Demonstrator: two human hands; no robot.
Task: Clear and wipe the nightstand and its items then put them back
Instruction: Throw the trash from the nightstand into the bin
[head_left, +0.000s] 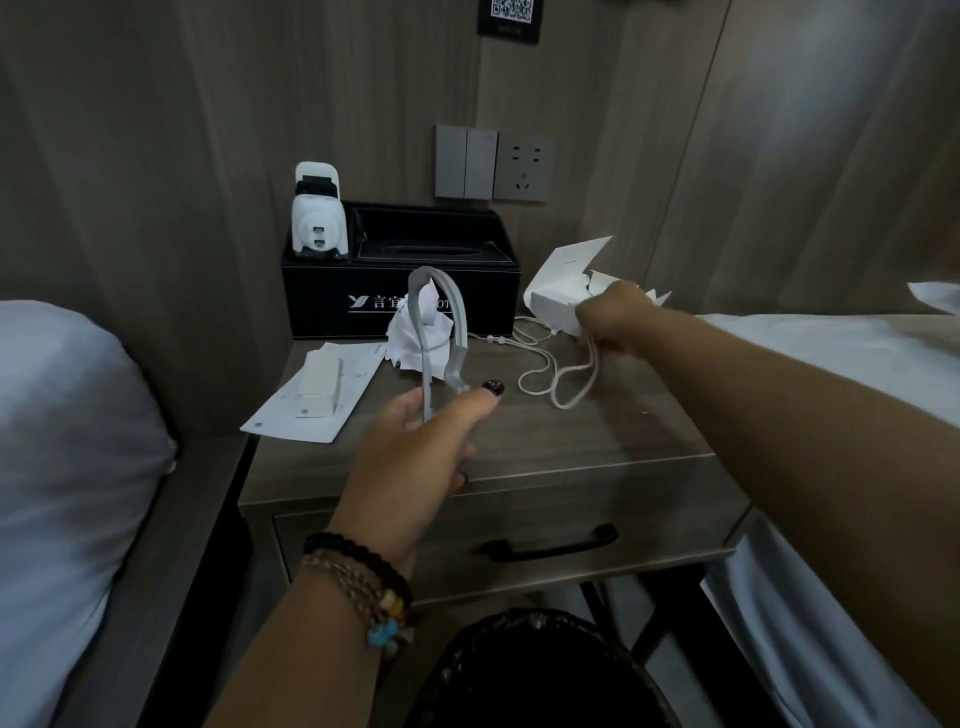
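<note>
Bare forearms without sleeves; the left wrist wears stacked beaded bracelets (363, 582), and the thumbnail (493, 387) carries dark polish.

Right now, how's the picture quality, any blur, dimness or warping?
Head view: dim overall, with a pale sheen on the wall panels; the right hand on the white box is motion-blurred; the left hand looks sharper; wide-angle bending curves the edges.
</note>
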